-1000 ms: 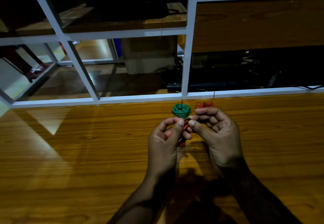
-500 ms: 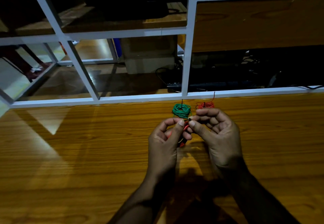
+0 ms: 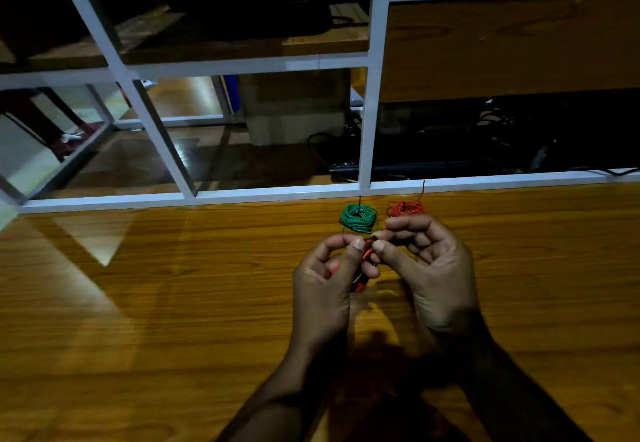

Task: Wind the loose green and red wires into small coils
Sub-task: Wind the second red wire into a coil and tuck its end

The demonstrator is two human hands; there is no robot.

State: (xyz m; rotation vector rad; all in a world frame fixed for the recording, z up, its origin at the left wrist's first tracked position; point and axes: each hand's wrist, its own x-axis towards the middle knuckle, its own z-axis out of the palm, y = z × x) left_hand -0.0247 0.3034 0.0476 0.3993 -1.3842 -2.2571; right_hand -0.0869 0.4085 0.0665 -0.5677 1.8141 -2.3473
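Two hands meet over the wooden table (image 3: 173, 303), fingertips almost touching. The left hand (image 3: 329, 279) is curled around a small bundle of red wire (image 3: 367, 254), thumb pressed on top of it; the right hand (image 3: 426, 268) pinches the wire's end between thumb and forefinger, its other fingers loosely bent. Most of that wire is hidden inside the left palm, so how much is wound I cannot tell.

Over the last second almost nothing has changed: both hands have kept the same pose and the same place, with only the slightest drift. My reading is that this is a fine step, probably tucking or twisting the free end to lock the coil, rather than winding a fresh turn.

Just beyond the fingers a finished green coil (image 3: 359, 218) lies on the table, and a red coil (image 3: 406, 208) sits beside it to the right, apart from it, each with a short tail sticking up. Behind them runs a white metal frame (image 3: 367, 123) of shelving, dark underneath.
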